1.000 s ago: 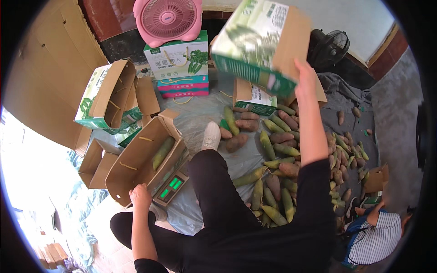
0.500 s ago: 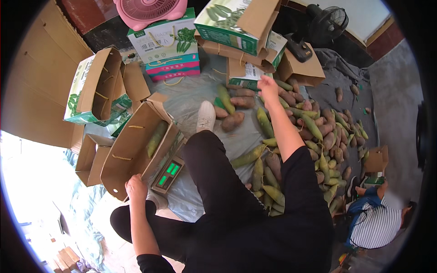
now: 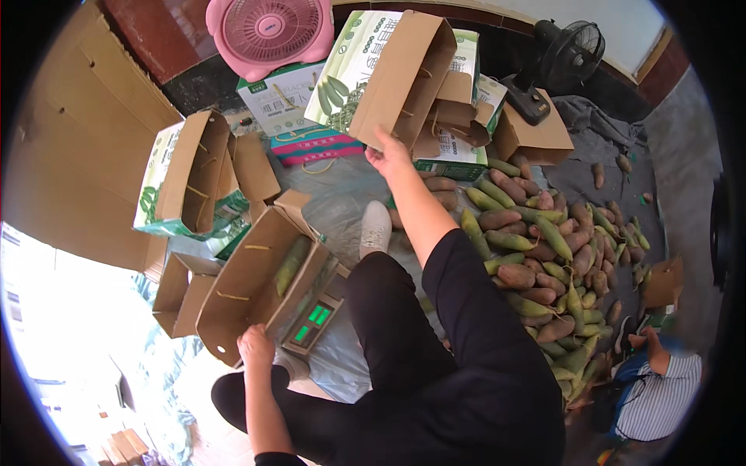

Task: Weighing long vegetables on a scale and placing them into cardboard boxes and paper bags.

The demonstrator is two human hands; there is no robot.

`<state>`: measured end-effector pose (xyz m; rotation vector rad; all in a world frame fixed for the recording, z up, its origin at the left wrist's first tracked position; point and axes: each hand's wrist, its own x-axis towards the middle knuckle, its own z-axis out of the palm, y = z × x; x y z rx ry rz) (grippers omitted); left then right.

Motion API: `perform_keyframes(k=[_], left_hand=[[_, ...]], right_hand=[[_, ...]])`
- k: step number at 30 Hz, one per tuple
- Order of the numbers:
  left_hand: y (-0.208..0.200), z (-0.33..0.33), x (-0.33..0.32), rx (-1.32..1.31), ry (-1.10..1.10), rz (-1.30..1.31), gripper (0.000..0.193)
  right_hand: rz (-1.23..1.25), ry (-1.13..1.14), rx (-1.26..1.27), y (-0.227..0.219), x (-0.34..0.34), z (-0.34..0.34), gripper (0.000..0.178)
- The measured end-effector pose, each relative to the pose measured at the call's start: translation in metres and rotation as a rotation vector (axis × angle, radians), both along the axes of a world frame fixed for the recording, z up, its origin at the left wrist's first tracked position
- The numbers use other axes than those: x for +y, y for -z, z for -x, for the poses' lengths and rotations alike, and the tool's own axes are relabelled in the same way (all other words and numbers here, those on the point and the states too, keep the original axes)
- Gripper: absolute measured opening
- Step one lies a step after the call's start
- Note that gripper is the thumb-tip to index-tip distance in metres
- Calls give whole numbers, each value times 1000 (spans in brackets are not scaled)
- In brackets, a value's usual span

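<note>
My left hand [image 3: 255, 346] is closed on the near end of a long open cardboard box [image 3: 225, 320]. One green radish [image 3: 292, 266] lies inside that box. Right beside it, a scale [image 3: 312, 323] with a lit green display shows. Out in front, my right hand [image 3: 390, 152] has its fingers at the lower corner of another cardboard box [image 3: 402, 74], white and green outside, and appears to grip its edge. That box is tilted with its opening toward the right, on top of other boxes. The scale's platform is hidden.
At right, a large pile of green radishes and brownish root vegetables [image 3: 559, 264] covers the sheet. More open boxes [image 3: 183, 175] stand at left. A pink fan [image 3: 270, 31] and a black fan [image 3: 563, 54] sit at the back. Another person [image 3: 657, 396] is at lower right.
My right hand has moved left from beside the pile to the upper box's corner. That box has tipped and come nearer. The view has shifted; my left hand stays at its box.
</note>
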<state>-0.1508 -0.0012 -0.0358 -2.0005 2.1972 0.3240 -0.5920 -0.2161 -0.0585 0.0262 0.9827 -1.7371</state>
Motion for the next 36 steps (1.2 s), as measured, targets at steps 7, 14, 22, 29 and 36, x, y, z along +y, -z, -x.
perform_keyframes(k=[7,14,22,29,36], left_hand=[[-19,-5,-2,86,-68,-7,24],[-16,-1,-7,55,-46,-5,25],[-14,-5,-4,44,-33,-10,19],[-18,1,-6,56,-42,16,18],[-20,-1,-11,71,-94,-33,17]], right_hand=[[7,45,107,-15,12,-28,28],[129,169,260,-52,39,4,24],[232,273,162,-109,-5,69,26],[165,301,64,-145,-64,163,28],[64,120,402,-134,-64,163,41]])
